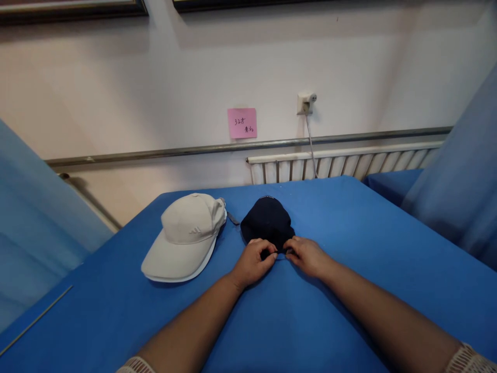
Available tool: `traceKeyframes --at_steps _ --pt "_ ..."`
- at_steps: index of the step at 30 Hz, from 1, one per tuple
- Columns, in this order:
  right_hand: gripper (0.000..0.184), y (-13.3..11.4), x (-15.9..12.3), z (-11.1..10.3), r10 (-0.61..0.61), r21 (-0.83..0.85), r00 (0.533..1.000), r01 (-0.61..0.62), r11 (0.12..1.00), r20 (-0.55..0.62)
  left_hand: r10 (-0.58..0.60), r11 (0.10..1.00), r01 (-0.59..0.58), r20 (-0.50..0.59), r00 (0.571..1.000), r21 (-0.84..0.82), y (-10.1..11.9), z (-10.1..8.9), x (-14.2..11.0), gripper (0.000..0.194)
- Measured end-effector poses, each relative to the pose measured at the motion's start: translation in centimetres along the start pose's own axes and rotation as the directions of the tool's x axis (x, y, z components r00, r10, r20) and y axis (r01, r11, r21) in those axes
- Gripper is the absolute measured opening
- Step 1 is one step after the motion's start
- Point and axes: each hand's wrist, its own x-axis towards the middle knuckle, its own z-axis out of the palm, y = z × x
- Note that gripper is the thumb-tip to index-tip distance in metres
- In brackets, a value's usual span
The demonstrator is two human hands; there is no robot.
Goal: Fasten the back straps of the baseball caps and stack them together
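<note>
A black cap lies on the blue-covered table, its rounded crown toward the wall. At its near edge my left hand pinches the cap's rim between thumb and fingers. My right hand grips the same edge a short way to the right, fingers closed. Between the two hands a small gap shows the blue cover. Left of the black cap rests a pale beige cap, brim facing me, with another light brim edge showing beneath it. A dark strap sticks out from its right side.
A thin rod lies at the table's left edge. Blue curtains hang at both sides. Behind the table are a metal rail, a white radiator, a socket with a cord and a pink note.
</note>
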Motion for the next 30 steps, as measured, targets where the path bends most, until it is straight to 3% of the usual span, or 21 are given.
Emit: traceKeyframes --at_steps 4,7,9,13,16,22,30 --pt "0.024 1.1 -0.3 0.0 -0.033 0.182 0.999 0.027 0.983 0.028 -0.062 0.998 0.063 -0.038 0.997 0.008 -0.3 0.1 0.0 0.01" --pt "0.016 1.4 0.0 0.6 0.054 0.447 0.998 -0.043 0.894 -0.013 -0.081 0.994 0.078 -0.045 0.996 -0.071 -0.4 0.2 0.1 0.014" --pt "0.011 0.9 0.4 1.0 0.197 0.682 0.98 -0.136 0.719 -0.012 -0.11 0.982 0.1 -0.05 0.993 -0.162 -0.4 0.3 0.2 0.014" --pt "0.034 -1.1 0.8 1.0 0.416 0.939 0.908 -0.186 0.288 0.053 -0.163 0.937 0.13 -0.076 0.984 -0.324 -0.9 0.5 0.3 0.016" --pt "0.037 -2.6 0.7 0.9 0.451 0.979 0.89 -0.148 0.141 0.07 -0.196 0.917 0.144 -0.106 0.975 -0.373 -1.4 0.5 0.3 0.02" --pt "0.035 -3.6 0.8 1.1 0.493 0.992 0.865 -0.123 0.033 0.091 -0.277 0.874 0.202 -0.112 0.954 -0.442 -1.6 0.2 0.4 0.025" --pt "0.027 -2.4 1.0 0.9 0.458 0.992 0.884 -0.12 0.033 0.091 -0.257 0.89 0.196 -0.097 0.961 -0.412 -1.4 0.1 0.4 0.026"
